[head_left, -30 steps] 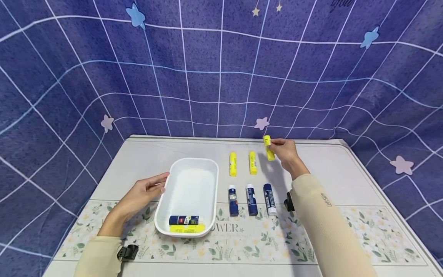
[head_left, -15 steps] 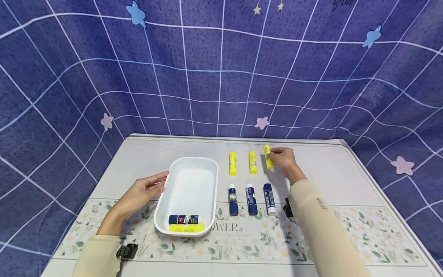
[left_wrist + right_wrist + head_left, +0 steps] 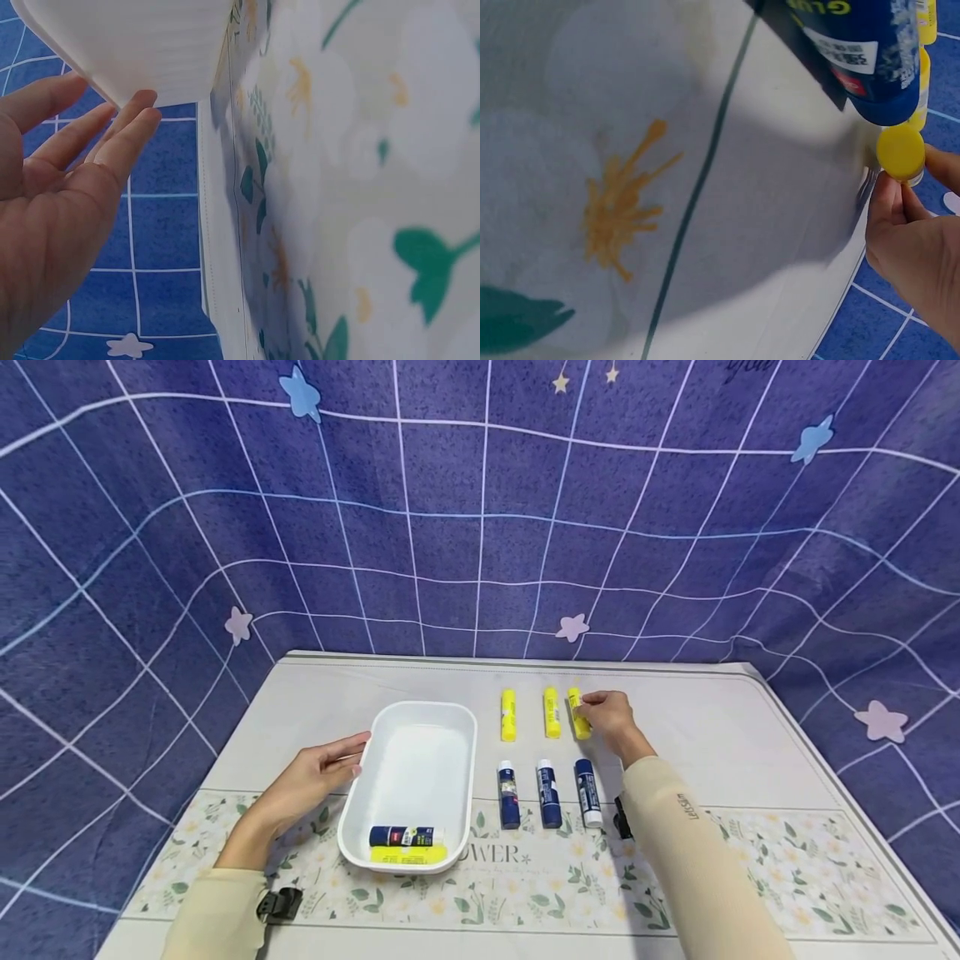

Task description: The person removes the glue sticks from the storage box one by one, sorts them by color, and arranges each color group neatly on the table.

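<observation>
My right hand [image 3: 611, 722] pinches a yellow glue stick [image 3: 576, 703] between thumb and fingers at the table's back right. In the right wrist view, its round yellow end [image 3: 900, 152] shows between the fingertips. Just left of it lie two more yellow glue sticks, one close by [image 3: 552, 713] and one farther off [image 3: 508, 716]. My left hand [image 3: 315, 785] touches the left side of a white tray [image 3: 420, 760] with extended fingers. In the left wrist view the fingertips [image 3: 142, 112] meet the tray's edge. Inside the tray lie a blue glue stick [image 3: 401, 836] and a yellow one [image 3: 408, 855].
Three blue glue sticks, left [image 3: 509, 797], middle [image 3: 549, 797] and right [image 3: 588, 795], lie in a row nearer me, below the yellow ones. A flower-patterned band [image 3: 570, 902] crosses the white table [image 3: 697, 710]. A purple-blue grid curtain [image 3: 480, 543] hangs behind.
My right hand has lowered the yellow glue stick toward me and slightly left, bringing it beside the other yellow ones. The left hand stays at the tray's side.
</observation>
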Motion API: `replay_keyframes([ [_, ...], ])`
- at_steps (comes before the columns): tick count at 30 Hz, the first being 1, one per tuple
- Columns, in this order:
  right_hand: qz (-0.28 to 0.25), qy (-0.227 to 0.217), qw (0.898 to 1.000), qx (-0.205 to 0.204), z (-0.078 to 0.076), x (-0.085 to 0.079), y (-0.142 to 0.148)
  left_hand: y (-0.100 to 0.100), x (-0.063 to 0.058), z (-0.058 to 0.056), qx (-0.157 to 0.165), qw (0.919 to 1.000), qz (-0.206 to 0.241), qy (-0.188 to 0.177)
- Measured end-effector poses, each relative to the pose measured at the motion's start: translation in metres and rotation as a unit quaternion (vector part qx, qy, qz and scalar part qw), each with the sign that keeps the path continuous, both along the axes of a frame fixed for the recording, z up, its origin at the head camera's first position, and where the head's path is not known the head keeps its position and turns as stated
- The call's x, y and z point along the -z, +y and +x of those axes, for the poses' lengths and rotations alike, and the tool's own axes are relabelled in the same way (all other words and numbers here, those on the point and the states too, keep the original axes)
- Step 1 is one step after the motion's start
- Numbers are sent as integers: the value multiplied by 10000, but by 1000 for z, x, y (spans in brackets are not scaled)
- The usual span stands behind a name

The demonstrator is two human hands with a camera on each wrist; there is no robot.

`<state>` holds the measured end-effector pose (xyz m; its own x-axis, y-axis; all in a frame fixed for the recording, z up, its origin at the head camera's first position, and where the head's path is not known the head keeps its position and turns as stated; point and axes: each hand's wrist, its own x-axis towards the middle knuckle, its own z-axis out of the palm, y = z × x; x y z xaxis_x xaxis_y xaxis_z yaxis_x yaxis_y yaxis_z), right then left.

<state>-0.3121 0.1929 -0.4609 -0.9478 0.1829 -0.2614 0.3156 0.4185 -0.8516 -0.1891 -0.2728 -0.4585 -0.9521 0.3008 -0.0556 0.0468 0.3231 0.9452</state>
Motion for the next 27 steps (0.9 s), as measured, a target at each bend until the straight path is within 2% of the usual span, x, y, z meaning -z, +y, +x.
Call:
replay_keyframes([
  [5,214,-62,9997,25,0,3,2,0,1,-1,27,10000,36,-12],
  [17,608,146,9979,172,2,6,-3,0,1,-2,45,10000,86,-6],
  [23,926,228,9954,103,4,3,-5,1,1,-2,50,9999,108,0],
  [27,952,102,9953,129,5,-3,-5,1,1,-1,34,9999,102,-19],
])
